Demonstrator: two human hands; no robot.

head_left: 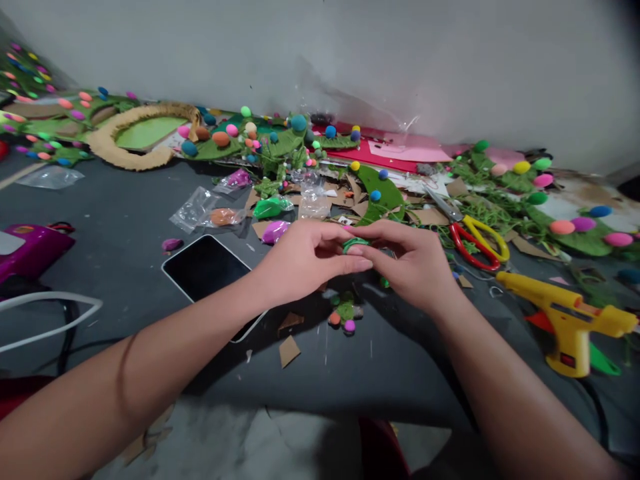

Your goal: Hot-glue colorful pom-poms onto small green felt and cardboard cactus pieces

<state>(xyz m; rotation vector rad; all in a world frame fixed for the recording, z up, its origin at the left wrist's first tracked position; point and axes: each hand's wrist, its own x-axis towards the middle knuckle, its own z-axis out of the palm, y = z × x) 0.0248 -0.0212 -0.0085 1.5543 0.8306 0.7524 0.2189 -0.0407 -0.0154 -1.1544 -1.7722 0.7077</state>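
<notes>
My left hand [305, 260] and my right hand [415, 267] meet over the middle of the dark work surface [125, 253]. Both pinch a small green felt piece [355, 244] between their fingertips. Beneath them lies a little felt bit with orange and pink pom-poms [344, 317] and scraps of brown cardboard [289, 349]. A phone with a dark screen [205, 268] lies just left of my left wrist.
A yellow glue gun [570, 320] lies at the right, with red-and-yellow scissors [475, 239] behind it. Green felt shapes studded with coloured pom-poms [280, 143] line the wall. Plastic bags of pom-poms [220, 215] sit mid-table. A purple object [30, 247] is at the left edge.
</notes>
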